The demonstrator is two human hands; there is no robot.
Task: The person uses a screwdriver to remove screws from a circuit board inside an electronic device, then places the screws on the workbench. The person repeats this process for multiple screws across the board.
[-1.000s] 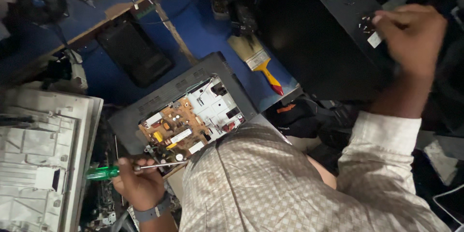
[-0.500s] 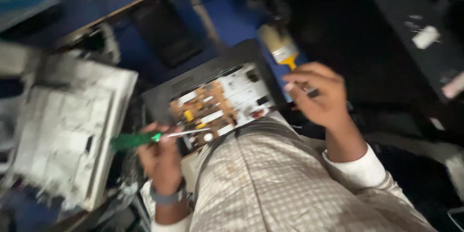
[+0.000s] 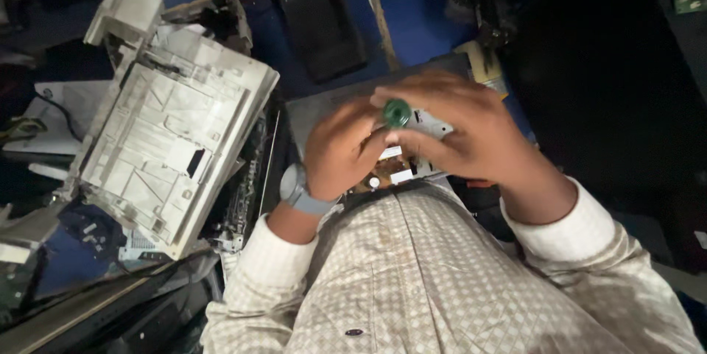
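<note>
We pinch the green screwdriver (image 3: 397,113) between our left hand (image 3: 340,153) and right hand (image 3: 460,135); it looks light, hard, best held by its fat handle above the thin, breakable circuit board (image 3: 401,171) under our hands

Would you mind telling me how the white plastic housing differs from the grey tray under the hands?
The housing is off-white and ribbed; the tray is dark grey and smooth. The housing lies fully exposed and tilted at the left, while the tray is mostly hidden by both hands. The housing looks larger. Both rest on the blue bench.
</note>
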